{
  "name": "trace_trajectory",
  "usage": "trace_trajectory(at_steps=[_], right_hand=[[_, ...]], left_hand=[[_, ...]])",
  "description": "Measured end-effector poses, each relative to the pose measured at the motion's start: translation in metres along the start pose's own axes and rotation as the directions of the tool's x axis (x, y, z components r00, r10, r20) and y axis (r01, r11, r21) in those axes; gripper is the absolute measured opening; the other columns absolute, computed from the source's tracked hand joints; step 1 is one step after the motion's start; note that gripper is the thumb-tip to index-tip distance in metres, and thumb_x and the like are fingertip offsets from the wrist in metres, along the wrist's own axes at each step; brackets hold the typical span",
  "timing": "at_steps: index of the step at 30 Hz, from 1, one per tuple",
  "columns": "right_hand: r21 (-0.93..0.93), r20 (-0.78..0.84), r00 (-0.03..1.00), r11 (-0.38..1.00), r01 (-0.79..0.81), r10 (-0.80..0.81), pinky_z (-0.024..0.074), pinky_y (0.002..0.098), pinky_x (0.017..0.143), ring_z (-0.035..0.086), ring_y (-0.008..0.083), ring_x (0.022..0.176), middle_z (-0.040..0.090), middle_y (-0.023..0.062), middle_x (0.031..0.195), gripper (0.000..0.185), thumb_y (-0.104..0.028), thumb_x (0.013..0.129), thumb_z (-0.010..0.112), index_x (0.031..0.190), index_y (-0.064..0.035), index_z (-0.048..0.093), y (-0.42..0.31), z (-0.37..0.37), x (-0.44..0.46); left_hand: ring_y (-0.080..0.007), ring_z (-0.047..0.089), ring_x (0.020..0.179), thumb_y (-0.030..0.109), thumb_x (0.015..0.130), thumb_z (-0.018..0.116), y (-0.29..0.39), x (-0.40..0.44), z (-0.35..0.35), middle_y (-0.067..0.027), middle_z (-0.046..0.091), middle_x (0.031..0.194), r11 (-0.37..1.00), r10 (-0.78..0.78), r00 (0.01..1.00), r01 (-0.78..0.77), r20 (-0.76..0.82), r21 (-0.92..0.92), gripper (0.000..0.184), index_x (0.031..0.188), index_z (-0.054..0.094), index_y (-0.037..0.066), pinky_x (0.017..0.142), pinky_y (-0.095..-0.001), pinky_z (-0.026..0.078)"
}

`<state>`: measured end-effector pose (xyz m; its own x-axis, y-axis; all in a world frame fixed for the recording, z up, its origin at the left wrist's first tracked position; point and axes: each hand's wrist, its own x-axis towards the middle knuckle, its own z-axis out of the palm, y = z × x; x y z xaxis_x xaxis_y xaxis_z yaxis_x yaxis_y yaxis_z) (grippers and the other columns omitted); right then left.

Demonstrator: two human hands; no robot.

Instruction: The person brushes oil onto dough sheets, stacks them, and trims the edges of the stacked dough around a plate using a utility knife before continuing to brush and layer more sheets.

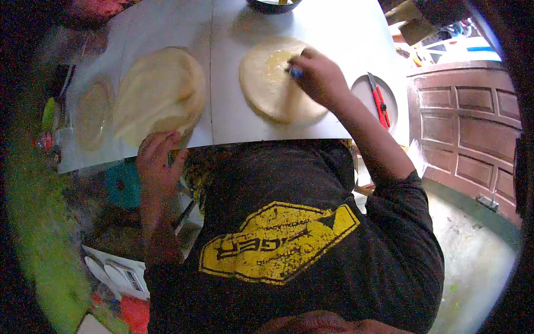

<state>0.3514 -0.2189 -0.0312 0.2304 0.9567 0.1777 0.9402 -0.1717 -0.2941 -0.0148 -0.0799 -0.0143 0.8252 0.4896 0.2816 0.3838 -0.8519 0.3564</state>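
My right hand (320, 75) is closed around a small tool with a blue end (296, 72); its working end is too blurred to tell the kind. The tool is over a flat round of dough (267, 92), where a glossy yellow smear (278, 58) lies near the middle. On the left, my left hand (158, 156) is at the table's front edge with its fingers apart. Its fingertips are by the lower rim of a second, larger dough round (158, 83); whether they touch it I cannot tell.
A dark bowl (273, 6) stands at the table's far edge with a yellowish handle in it. To the right, a red-handled knife (380, 103) lies on a round plate (364, 92). A third pale round (92, 114) is at the far left. A brown panelled door (464, 117) is beyond the table.
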Motion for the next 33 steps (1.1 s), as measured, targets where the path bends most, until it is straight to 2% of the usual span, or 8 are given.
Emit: trace_trajectory(at_steps=[5,9,11,13,16,19,30,33], right_hand=[[0.494,0.088,0.979,0.861,0.119,-0.186,0.0531,0.041,0.072,0.064,0.0316,0.082,0.063,0.0129,0.09,0.012,-0.015,0.083,0.066,0.093,-0.0081,0.067,-0.022,-0.011,-0.025],[0.321,-0.02,0.999,0.947,-0.028,0.036,0.0518,0.0394,0.077,0.063,0.0333,0.086,0.064,0.0154,0.092,0.011,-0.01,0.082,0.065,0.093,-0.0065,0.066,-0.034,-0.016,0.024],[0.29,-0.213,0.951,0.915,0.279,-0.223,0.0508,0.0408,0.08,0.062,0.0347,0.092,0.063,0.0167,0.094,0.016,-0.009,0.082,0.062,0.097,-0.0061,0.063,-0.061,0.003,0.048],[0.44,-0.032,0.951,0.85,0.29,-0.308,0.0491,0.0438,0.088,0.059,0.036,0.1,0.062,0.0202,0.099,0.023,-0.01,0.084,0.054,0.105,-0.0037,0.062,-0.1,0.008,0.066],[0.259,-0.108,0.905,0.867,0.425,-0.411,0.0535,0.0435,0.08,0.063,0.036,0.087,0.063,0.0217,0.091,0.026,-0.009,0.082,0.052,0.106,-0.0025,0.062,-0.133,0.036,0.1],[-0.142,0.233,0.889,0.89,0.433,-0.395,0.0486,0.0445,0.086,0.058,0.0384,0.097,0.061,0.0212,0.099,0.023,-0.02,0.091,0.053,0.102,-0.0005,0.059,-0.15,0.047,0.134],[0.233,0.152,0.949,0.943,0.238,-0.277,0.0509,0.0504,0.077,0.061,0.0432,0.086,0.062,0.0252,0.092,0.029,-0.027,0.088,0.052,0.094,0.0013,0.057,-0.15,0.076,0.164],[0.235,0.167,0.943,0.94,0.246,-0.289,0.0502,0.0503,0.078,0.061,0.0432,0.087,0.063,0.0248,0.093,0.028,-0.027,0.089,0.051,0.095,0.0001,0.056,-0.133,0.087,0.174]], left_hand=[[-0.0291,0.059,0.107,0.019,0.075,0.076,-0.022,0.0,-0.019,-0.0078,0.065,0.112,0.988,0.034,0.98,-0.004,-0.194,0.154,0.034,0.106,0.067,0.007,0.095,-0.0424,0.045],[-0.0293,0.058,0.109,0.026,0.074,0.078,-0.055,0.006,-0.031,-0.0082,0.062,0.118,0.927,0.091,0.987,-0.036,-0.131,0.372,0.046,0.115,0.064,0.01,0.097,-0.0422,0.043],[-0.0296,0.057,0.111,0.027,0.075,0.077,-0.061,0.013,-0.037,-0.0096,0.062,0.119,0.929,0.003,0.992,0.043,-0.125,0.368,0.049,0.119,0.061,0.01,0.098,-0.0424,0.043],[-0.03,0.056,0.112,0.028,0.077,0.076,-0.073,0.021,-0.037,-0.0109,0.061,0.121,0.932,-0.056,0.99,0.097,-0.126,0.35,0.053,0.123,0.059,0.009,0.099,-0.0426,0.043],[-0.0312,0.054,0.115,0.031,0.08,0.073,-0.105,0.02,-0.027,-0.0157,0.059,0.122,0.953,-0.173,0.978,0.197,-0.121,0.231,0.055,0.127,0.055,0.007,0.1,-0.0421,0.042],[-0.034,0.054,0.114,0.032,0.083,0.071,-0.131,0.022,-0.02,-0.0191,0.058,0.122,0.925,-0.243,0.961,0.27,-0.128,0.267,0.054,0.127,0.054,0.005,0.1,-0.0422,0.042],[-0.0243,0.065,0.078,0.03,0.088,0.065,-0.137,0.046,-0.048,-0.0162,0.067,0.091,0.854,-0.497,0.861,0.507,0.107,-0.116,0.036,0.112,0.067,0.002,0.075,-0.0339,0.053],[-0.0246,0.065,0.076,0.03,0.089,0.064,-0.151,0.042,-0.035,-0.0168,0.067,0.092,0.904,-0.417,0.908,0.409,-0.043,-0.128,0.035,0.113,0.067,0.005,0.074,-0.0344,0.053]])
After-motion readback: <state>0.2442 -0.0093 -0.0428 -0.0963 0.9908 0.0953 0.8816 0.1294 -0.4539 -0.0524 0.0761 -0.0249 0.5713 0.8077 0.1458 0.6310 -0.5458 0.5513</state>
